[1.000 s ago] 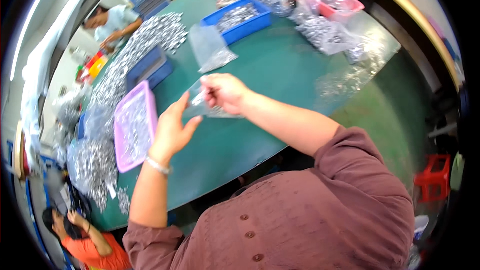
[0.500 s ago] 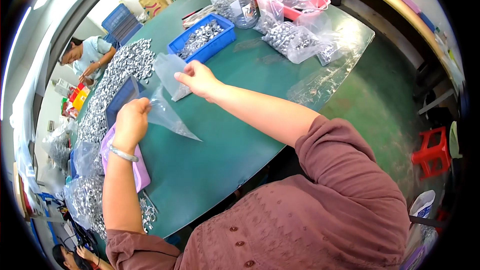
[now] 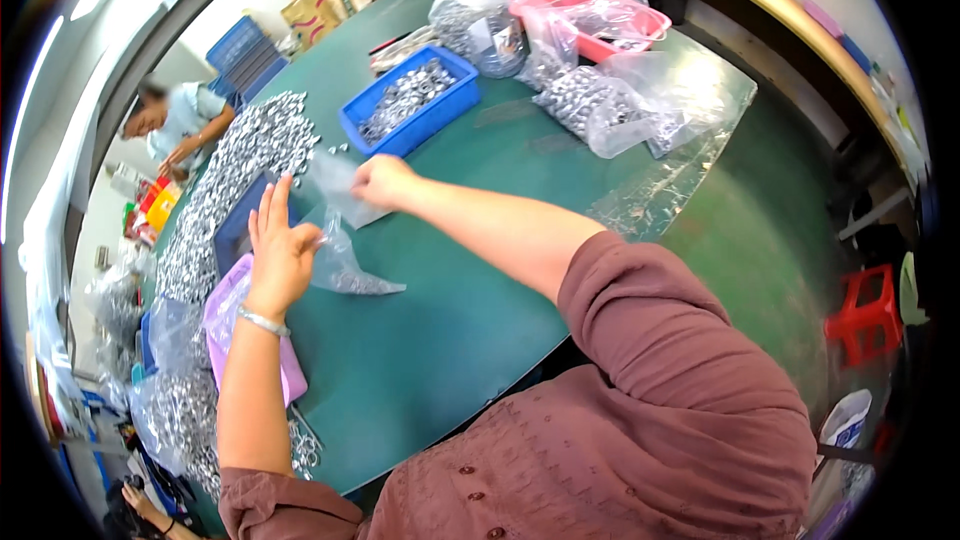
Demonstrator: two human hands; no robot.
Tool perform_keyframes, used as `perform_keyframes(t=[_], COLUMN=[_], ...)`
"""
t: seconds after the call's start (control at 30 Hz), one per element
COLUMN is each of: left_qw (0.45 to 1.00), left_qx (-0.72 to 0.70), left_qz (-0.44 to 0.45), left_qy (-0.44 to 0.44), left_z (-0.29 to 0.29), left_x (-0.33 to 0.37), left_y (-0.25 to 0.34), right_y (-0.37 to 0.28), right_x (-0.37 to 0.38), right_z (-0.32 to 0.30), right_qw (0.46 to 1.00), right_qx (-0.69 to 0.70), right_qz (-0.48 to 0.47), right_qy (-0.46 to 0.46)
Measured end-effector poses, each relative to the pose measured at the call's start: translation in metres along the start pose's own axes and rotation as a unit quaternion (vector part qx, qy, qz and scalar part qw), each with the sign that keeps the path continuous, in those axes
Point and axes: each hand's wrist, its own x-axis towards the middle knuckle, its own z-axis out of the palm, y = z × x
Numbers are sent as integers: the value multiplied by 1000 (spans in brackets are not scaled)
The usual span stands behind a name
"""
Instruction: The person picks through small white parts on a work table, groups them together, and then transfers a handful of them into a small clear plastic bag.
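Note:
A clear plastic bag hangs slack over the green table, with small pieces gathered in its pointed corner. My left hand pinches its upper edge between thumb and forefinger, the other fingers stretched upward. Just to the right and farther off, my right hand has its fingers closed on a second, frosted plastic bag; the fingertips are partly hidden. Behind my left hand stands a dark blue tray, partly covered by the hand. A lilac tray with clear plastic in it sits beside my left wrist.
Loose metal parts spread along the table's left side. A blue bin of metal parts stands farther back. Filled plastic bags and a pink basket occupy the far right. A co-worker sits across; a red stool stands right.
My left hand has shifted slightly right, and its free fingers have spread upward. The right hand has moved a little nearer and its fingers have curled in. The bag's corner now rests lower.

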Motion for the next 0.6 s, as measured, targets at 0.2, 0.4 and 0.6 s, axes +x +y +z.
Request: perform_keyframes(t=[0.2,0.4,0.6], left_qw=[989,987,993], left_qx=[-31,-128,-99], left_qz=[-15,51,41], left_qy=[-143,-83,-48], left_z=[-9,-10,-24], left_x=[-4,-4,-7], left_y=[-13,0,31], right_y=[-47,-30,-37], right_x=[-35,-60,-92], right_z=[18,-14,-19], right_qw=[946,914,944], right_qx=[232,241,89], right_qz=[42,-10,-140], right_qy=[-224,-325,-285])
